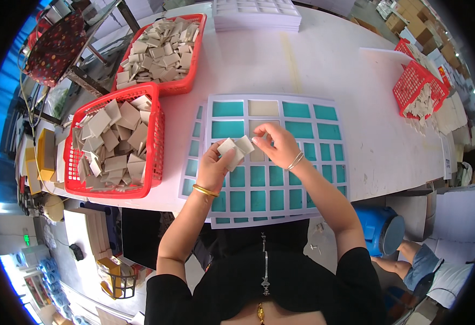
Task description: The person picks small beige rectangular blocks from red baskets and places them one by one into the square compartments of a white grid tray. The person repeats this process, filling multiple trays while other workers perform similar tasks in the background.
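Note:
My left hand (210,169) is closed on several thin, cream, square pieces (230,153), fanned out between thumb and fingers. Just right of them is my right hand (280,142), its fingers curved and the tips apart, with nothing visible between them. Both hands are over a white frame panel (302,188) divided into teal-backed compartments of differing sizes. A cream piece (263,108) fills one top-row compartment, and more cream shows in the compartments below it, partly hidden by my right hand. Under this panel lies another similar panel (190,167), its left edge showing.
Two red plastic baskets (155,141) full of cream square pieces (110,138) stand at the left. A stack of white frames (256,15) lies at the far edge of the table (340,65). At the right is a tilted red basket (410,86); a blue drum (370,230) stands below.

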{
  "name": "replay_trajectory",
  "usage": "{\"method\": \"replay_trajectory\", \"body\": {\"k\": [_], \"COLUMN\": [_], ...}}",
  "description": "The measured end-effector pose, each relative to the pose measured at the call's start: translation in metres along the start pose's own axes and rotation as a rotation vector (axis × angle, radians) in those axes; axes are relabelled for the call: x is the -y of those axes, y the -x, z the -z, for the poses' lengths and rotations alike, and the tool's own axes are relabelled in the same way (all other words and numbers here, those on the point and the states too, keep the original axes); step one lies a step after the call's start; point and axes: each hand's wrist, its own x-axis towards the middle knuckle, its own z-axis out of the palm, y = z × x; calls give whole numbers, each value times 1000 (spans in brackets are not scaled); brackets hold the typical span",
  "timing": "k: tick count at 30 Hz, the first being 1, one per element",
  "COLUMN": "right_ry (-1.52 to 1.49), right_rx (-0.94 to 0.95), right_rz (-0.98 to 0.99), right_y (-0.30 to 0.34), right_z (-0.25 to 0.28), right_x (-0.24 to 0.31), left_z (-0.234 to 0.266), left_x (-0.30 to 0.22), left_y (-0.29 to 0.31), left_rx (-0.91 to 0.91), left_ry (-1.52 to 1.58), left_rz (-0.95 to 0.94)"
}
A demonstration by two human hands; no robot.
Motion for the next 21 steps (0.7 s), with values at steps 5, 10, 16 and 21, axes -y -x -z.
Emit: {"method": "replay_trajectory", "body": {"k": [5, 10, 16, 21], "right_ry": [-530, -255, -68, 383], "right_rx": [151, -33, 193, 69], "right_rz": [-140, -178, -153, 157], "right_y": [10, 13, 19, 21], "right_z": [8, 43, 46, 32], "right_x": [1, -12, -42, -39], "left_z": [-14, -21, -14, -17], "left_x": [6, -6, -4, -4], "left_y": [2, 4, 7, 12], "left_rx": [81, 18, -20, -16], "left_ry": [102, 224, 70, -8], "left_rz": [54, 123, 123, 79]}}
